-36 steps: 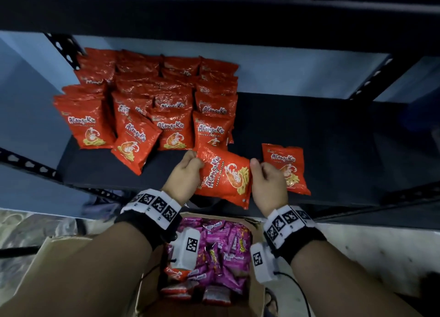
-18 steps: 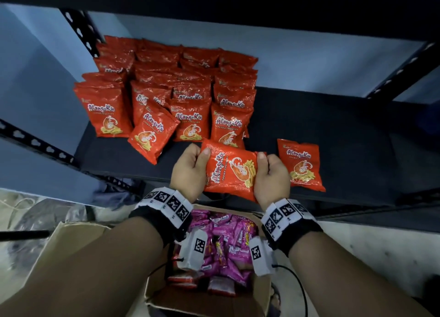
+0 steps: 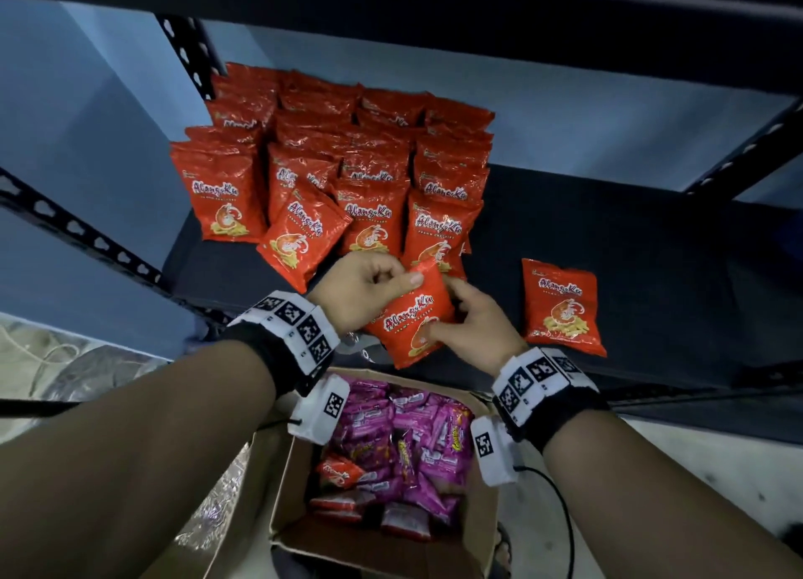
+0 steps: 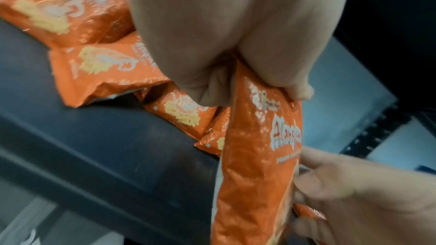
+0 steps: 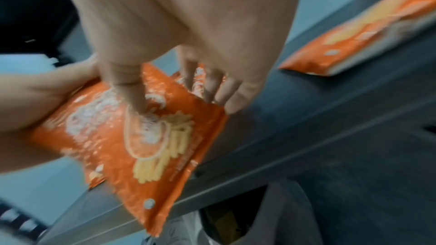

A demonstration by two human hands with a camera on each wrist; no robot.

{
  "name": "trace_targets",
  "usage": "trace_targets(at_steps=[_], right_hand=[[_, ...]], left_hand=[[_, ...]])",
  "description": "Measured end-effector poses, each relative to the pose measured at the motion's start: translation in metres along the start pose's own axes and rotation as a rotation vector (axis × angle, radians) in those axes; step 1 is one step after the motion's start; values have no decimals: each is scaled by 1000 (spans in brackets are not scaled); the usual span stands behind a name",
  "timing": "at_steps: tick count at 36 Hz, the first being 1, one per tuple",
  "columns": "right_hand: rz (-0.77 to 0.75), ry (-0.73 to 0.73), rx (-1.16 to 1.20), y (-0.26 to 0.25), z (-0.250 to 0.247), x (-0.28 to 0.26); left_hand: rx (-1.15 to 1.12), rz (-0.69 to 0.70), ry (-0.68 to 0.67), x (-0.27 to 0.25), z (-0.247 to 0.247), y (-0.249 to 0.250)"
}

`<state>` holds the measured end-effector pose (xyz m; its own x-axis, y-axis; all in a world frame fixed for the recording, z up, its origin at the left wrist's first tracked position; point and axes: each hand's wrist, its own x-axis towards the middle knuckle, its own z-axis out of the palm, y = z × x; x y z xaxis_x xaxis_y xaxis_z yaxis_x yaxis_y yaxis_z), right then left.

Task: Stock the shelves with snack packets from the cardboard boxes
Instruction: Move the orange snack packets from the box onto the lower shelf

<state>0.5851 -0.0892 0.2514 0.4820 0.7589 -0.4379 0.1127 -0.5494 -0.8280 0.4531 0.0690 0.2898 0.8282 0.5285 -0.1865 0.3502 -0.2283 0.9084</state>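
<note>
Both hands hold one red prawn-cracker packet over the front edge of the dark shelf. My left hand pinches its top corner between thumb and fingers; the left wrist view shows that packet edge-on under the pinch. My right hand grips its lower right side, thumb on the printed face and fingers behind. Several matching red packets stand in rows at the shelf's back left. One more red packet lies flat to the right.
An open cardboard box below the shelf holds pink and red snack packets. Perforated black uprights and a rail frame the shelf. The upper shelf overhangs. The right part of the shelf is bare.
The packet has turned from lying sideways to nearly upright between the hands and moved up toward the rows. My left hand shifted to its top corner, my right to its lower side.
</note>
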Motion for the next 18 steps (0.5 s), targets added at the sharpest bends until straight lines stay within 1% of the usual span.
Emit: trace_targets(at_steps=[3,5,6,7,9,11,12,14,16,18], right_hand=[[-61,-74,102,-5,9,3],[-104,-59,134,-10,12,5],[-123,-39,133,-10,14,7],[-136,-17,127,-12,15,8],[-148,32,117,-14,17,11],[-154,78,99,-17,21,16],[-158,92,86,-17,23,19],[-167,117,39,-19,29,25],[-176,151,-4,-23,36,31],[-169,190,-18,-26,43,36]], left_hand=[[0,31,-6,1,-6,0],[14,39,23,0,-14,-2],[55,40,55,-1,-19,-4],[120,38,107,-1,-25,-8],[230,11,263,-3,-38,-16],[283,-46,397,-3,-51,-26],[312,-81,440,-4,-57,-32],[363,-144,469,-5,-69,-46],[397,-193,458,-7,-77,-61],[454,-197,439,-8,-83,-75]])
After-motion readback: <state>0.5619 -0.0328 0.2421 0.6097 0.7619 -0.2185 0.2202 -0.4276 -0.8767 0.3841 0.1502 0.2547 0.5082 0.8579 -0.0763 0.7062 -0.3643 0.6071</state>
